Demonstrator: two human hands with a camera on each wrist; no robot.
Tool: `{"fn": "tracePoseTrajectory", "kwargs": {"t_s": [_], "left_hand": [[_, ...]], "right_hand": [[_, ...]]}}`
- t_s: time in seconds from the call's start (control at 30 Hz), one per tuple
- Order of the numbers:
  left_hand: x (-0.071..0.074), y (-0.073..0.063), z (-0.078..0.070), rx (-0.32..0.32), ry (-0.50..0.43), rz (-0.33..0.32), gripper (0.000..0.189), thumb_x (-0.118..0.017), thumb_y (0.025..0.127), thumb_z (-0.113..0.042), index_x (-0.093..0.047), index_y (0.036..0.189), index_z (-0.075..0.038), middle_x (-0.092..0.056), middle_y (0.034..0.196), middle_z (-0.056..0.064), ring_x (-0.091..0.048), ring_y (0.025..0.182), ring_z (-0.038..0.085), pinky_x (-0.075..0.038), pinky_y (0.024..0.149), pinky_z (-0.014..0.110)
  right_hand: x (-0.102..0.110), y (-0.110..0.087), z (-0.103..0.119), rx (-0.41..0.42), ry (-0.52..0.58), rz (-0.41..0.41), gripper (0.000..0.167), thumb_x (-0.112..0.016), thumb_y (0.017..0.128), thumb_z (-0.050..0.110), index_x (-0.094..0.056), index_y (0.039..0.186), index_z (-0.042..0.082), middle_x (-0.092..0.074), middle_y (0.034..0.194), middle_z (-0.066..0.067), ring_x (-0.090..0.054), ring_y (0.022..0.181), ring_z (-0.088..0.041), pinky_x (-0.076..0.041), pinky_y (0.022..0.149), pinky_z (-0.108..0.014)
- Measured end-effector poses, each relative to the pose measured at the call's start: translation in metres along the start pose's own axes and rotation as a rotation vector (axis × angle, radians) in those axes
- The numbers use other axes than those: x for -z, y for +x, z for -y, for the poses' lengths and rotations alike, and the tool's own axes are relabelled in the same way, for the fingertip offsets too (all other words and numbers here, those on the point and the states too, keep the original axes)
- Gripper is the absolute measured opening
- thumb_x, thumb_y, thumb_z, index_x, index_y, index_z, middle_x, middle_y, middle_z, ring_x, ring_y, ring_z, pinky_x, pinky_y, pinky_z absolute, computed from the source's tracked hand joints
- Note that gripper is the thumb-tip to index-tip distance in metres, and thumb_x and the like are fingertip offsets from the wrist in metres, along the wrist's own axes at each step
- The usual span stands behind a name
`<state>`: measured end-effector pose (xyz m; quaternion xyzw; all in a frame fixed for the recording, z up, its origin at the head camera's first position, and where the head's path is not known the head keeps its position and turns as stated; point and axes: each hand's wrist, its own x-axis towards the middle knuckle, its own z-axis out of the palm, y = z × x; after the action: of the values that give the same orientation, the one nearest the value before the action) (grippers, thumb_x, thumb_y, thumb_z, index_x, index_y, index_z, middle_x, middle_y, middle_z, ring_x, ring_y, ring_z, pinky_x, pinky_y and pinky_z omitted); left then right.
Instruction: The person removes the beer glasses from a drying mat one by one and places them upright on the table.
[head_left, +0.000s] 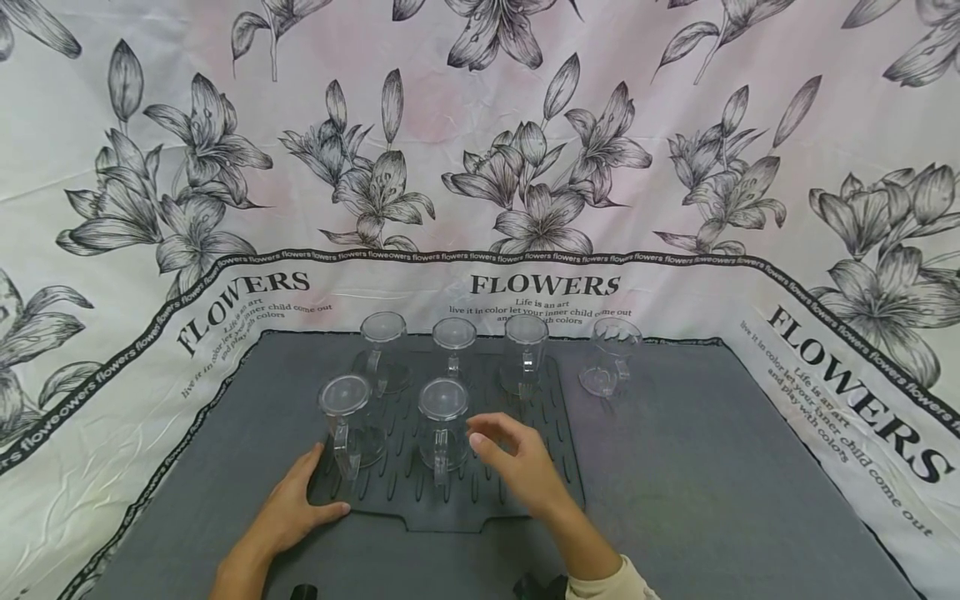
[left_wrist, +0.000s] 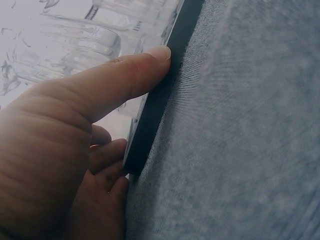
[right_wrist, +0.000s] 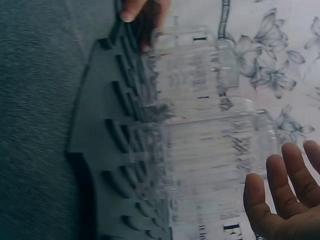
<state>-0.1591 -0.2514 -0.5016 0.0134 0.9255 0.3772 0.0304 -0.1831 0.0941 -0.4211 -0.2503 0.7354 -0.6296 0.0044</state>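
Several clear glass mugs stand on a dark ridged drying mat (head_left: pixel 450 521), their handles facing me. At the mat's front left corner, my left hand (head_left: pixel 288 504) holds the edges. Its thumb (left_wrist: pixel 145 67) lies along the front edge and its fingers bend at the side edge in the left wrist view. My right hand (head_left: pixel 517 458) hovers beside the front right mug (head_left: pixel 444 425), fingers loosely bent and nothing in them. In the right wrist view, those fingers (right_wrist: pixel 285 185) are apart from the glass. The front left mug (head_left: pixel 352 425) is nearest my left hand.
Three mugs form the back row: left (head_left: pixel 384 354), middle (head_left: pixel 453 350) and right (head_left: pixel 527 354). Another glass mug (head_left: pixel 611 358) stands off the mat on the grey tabletop (head_left: pixel 712 467). A flower-printed cloth (head_left: pixel 435 283) hangs behind and along both sides.
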Motion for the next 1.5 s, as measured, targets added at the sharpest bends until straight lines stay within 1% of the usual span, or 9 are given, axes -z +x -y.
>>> {"fn": "tracePoseTrajectory", "kwargs": {"t_s": [0.13,0.2,0.4,0.57,0.7,0.73,0.9,1.2,1.5], "left_hand": [[0.000,0.000,0.000,-0.003,0.001,-0.002,0.115,-0.085,0.072,-0.039,-0.016,0.150,0.008,-0.019,0.149,0.034,-0.018,0.136,0.051,-0.021,0.105,0.064],[0.000,0.000,0.000,-0.002,-0.002,-0.002,0.115,-0.085,0.072,-0.039,-0.016,0.150,0.008,-0.019,0.150,0.034,-0.018,0.136,0.051,-0.021,0.106,0.064],[0.000,0.000,0.000,-0.006,0.000,-0.003,0.114,-0.085,0.072,-0.038,-0.016,0.150,0.009,-0.019,0.149,0.035,-0.018,0.136,0.051,-0.021,0.105,0.064],[0.000,0.000,-0.001,-0.002,0.002,-0.002,0.115,-0.085,0.072,-0.039,-0.016,0.150,0.009,-0.019,0.149,0.035,-0.018,0.136,0.051,-0.021,0.105,0.064],[-0.001,0.000,-0.001,0.004,-0.003,0.001,0.115,-0.085,0.072,-0.039,-0.016,0.150,0.009,-0.019,0.149,0.035,-0.018,0.136,0.051,-0.021,0.106,0.064],[-0.001,0.000,-0.001,0.003,-0.003,0.000,0.115,-0.085,0.072,-0.039,-0.016,0.150,0.009,-0.019,0.149,0.035,-0.018,0.136,0.050,-0.021,0.106,0.063],[-0.001,0.000,0.000,0.000,-0.007,-0.003,0.114,-0.085,0.072,-0.039,-0.017,0.150,0.009,-0.020,0.149,0.035,-0.018,0.136,0.050,-0.021,0.106,0.063],[-0.002,0.000,0.000,-0.015,0.001,-0.013,0.113,-0.085,0.072,-0.038,-0.018,0.149,0.010,-0.021,0.149,0.035,-0.019,0.136,0.050,-0.021,0.106,0.063],[-0.001,0.001,0.000,-0.008,-0.006,-0.015,0.113,-0.085,0.072,-0.037,-0.017,0.149,0.010,-0.020,0.149,0.035,-0.019,0.136,0.050,-0.021,0.106,0.062]], "right_hand": [[-0.005,0.001,-0.008,-0.023,-0.014,0.002,0.028,-0.059,0.098,0.020,-0.063,0.120,0.003,-0.062,0.114,-0.007,-0.055,0.108,-0.024,-0.043,0.095,-0.049],[-0.007,0.001,-0.012,-0.035,-0.030,0.001,0.028,-0.059,0.098,0.022,-0.064,0.119,0.004,-0.063,0.112,-0.006,-0.055,0.107,-0.023,-0.042,0.094,-0.050],[-0.014,0.003,-0.021,-0.087,-0.021,0.037,0.032,-0.059,0.098,0.026,-0.064,0.119,0.002,-0.064,0.110,-0.006,-0.058,0.102,-0.024,-0.050,0.083,-0.039],[-0.020,0.005,-0.021,-0.127,0.002,0.064,0.030,-0.059,0.098,0.024,-0.064,0.119,0.003,-0.065,0.111,-0.006,-0.061,0.100,-0.022,-0.052,0.080,-0.034],[-0.026,0.005,-0.024,-0.149,0.021,0.085,0.031,-0.058,0.099,0.023,-0.063,0.120,0.001,-0.065,0.113,-0.008,-0.061,0.101,-0.022,-0.053,0.078,-0.033],[-0.027,0.005,-0.030,-0.151,0.025,0.089,0.031,-0.058,0.099,0.024,-0.063,0.120,0.002,-0.065,0.114,-0.008,-0.061,0.102,-0.022,-0.054,0.078,-0.033],[-0.032,0.005,-0.035,-0.146,0.056,0.106,0.032,-0.057,0.099,0.026,-0.063,0.120,0.004,-0.065,0.116,-0.008,-0.061,0.106,-0.023,-0.054,0.080,-0.038],[-0.039,0.006,-0.041,-0.185,0.140,0.150,0.039,-0.057,0.099,0.027,-0.059,0.123,-0.004,-0.065,0.117,-0.016,-0.061,0.105,-0.025,-0.053,0.083,-0.044],[-0.046,0.006,-0.045,-0.167,0.154,0.177,0.037,-0.057,0.099,0.026,-0.060,0.121,-0.003,-0.063,0.118,-0.020,-0.063,0.106,-0.021,-0.054,0.082,-0.044]]}}
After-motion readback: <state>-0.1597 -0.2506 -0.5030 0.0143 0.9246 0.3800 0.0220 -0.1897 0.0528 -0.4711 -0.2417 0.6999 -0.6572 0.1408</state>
